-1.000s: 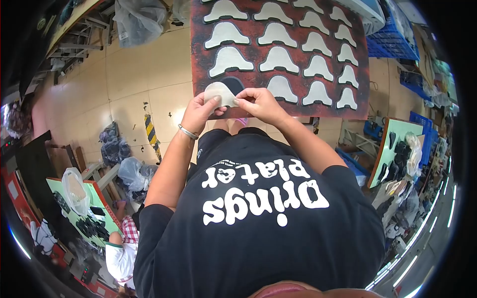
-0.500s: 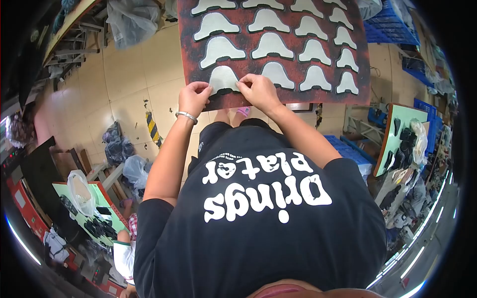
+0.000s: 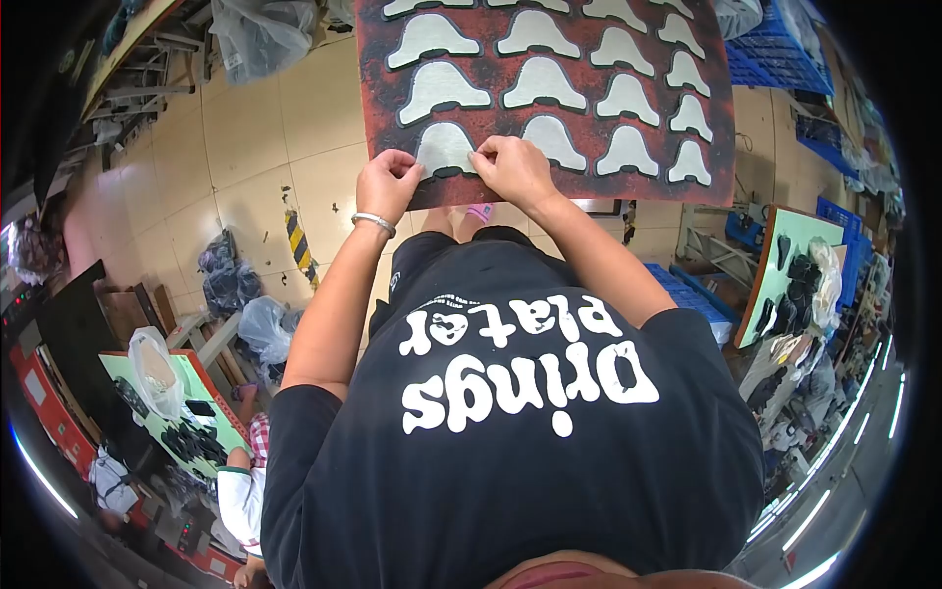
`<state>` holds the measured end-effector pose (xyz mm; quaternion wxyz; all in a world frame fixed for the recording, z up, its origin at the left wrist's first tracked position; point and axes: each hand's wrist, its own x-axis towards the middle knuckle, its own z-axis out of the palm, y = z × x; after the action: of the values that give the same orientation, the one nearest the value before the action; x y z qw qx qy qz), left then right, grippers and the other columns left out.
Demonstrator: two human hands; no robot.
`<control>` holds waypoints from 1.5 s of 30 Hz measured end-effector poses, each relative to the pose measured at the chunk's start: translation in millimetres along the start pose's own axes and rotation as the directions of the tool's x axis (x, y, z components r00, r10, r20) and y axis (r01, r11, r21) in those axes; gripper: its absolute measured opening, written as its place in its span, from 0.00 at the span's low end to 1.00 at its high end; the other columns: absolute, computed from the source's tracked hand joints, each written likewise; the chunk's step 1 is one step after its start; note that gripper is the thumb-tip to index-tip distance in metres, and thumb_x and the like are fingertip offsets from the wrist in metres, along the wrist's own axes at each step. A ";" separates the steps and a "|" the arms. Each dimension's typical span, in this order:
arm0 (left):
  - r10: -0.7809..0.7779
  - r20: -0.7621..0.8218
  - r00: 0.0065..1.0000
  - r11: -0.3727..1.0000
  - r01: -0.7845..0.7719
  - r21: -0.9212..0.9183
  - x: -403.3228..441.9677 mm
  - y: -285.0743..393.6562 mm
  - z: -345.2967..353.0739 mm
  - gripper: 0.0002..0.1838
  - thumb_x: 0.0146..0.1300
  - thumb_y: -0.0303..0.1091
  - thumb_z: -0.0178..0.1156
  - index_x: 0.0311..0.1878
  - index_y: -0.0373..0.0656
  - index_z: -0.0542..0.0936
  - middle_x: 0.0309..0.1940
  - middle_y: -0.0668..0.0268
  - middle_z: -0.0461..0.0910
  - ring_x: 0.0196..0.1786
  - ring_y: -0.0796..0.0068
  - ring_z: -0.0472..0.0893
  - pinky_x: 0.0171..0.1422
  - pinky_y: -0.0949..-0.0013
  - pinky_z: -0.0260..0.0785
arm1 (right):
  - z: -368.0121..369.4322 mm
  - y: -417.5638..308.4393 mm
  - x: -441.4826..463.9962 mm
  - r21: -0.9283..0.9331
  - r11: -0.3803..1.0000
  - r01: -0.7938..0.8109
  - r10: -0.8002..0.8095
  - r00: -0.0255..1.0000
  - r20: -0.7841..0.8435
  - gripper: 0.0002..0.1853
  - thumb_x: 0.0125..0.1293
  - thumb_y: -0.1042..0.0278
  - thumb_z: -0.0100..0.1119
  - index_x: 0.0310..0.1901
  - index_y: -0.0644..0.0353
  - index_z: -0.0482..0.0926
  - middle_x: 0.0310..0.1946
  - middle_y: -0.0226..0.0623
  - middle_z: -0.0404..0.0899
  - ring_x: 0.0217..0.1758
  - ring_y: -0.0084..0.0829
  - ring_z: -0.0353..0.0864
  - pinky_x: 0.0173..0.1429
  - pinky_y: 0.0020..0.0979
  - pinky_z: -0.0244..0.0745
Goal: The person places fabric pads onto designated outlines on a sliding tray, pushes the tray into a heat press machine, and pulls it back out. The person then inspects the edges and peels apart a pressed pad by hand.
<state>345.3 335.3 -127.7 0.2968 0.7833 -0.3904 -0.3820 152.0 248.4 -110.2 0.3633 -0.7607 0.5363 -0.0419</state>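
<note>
A red and black mottled board bears rows of pale grey bell-shaped pieces with dark rims. The nearest left bell-shaped piece lies between my hands. My left hand, with a bangle at the wrist, is closed, thumb and finger pinched at that piece's left lower corner. On the other side, my right hand pinches its right edge with bent fingers. The fingertips hide both corners of the piece. Another bell-shaped piece lies just right of my right hand.
Blue crates stand at the upper right. To the right, a green-topped table carries dark parts. Another green table at lower left holds a plastic bag and dark pieces, with a person in a white sleeve beside it.
Both hands stay pinched at the same piece. The board and hands sit slightly farther right in view, and the board's rows appear a little higher.
</note>
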 end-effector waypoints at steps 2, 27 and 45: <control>0.007 0.003 1.000 0.999 -0.007 0.035 0.0 0.9 -0.3 0.10 0.53 0.35 0.68 0.35 0.39 0.84 0.24 0.65 0.83 0.27 0.74 0.81 0.37 0.70 0.74 | 0.1 -0.9 1.0 -0.017 1.000 -0.004 0.004 1.000 0.008 0.14 0.57 0.56 0.59 0.33 0.57 0.86 0.29 0.44 0.84 0.35 0.47 0.84 0.41 0.43 0.79; 0.004 0.003 1.000 0.996 -0.005 0.092 1.4 1.5 0.4 0.11 0.52 0.36 0.68 0.35 0.40 0.83 0.24 0.64 0.83 0.28 0.71 0.82 0.37 0.67 0.74 | 6.2 0.1 -4.6 -0.041 0.999 0.022 -0.025 0.997 -0.070 0.13 0.57 0.57 0.62 0.33 0.58 0.86 0.29 0.42 0.85 0.34 0.44 0.85 0.40 0.40 0.78; 0.516 -0.084 0.852 0.712 -0.373 0.594 -18.0 21.9 5.3 0.20 0.51 0.39 0.70 0.46 0.44 0.77 0.41 0.65 0.80 0.43 0.63 0.79 0.48 0.60 0.69 | 10.1 2.3 -6.4 -0.039 0.997 0.070 -0.074 0.990 -0.123 0.12 0.57 0.58 0.61 0.31 0.58 0.85 0.29 0.42 0.84 0.34 0.45 0.84 0.39 0.42 0.79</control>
<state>325.2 338.2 -107.3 0.1843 0.7572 -0.6229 -0.0684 152.1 258.5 -116.9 0.3143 -0.7816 0.5307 -0.0928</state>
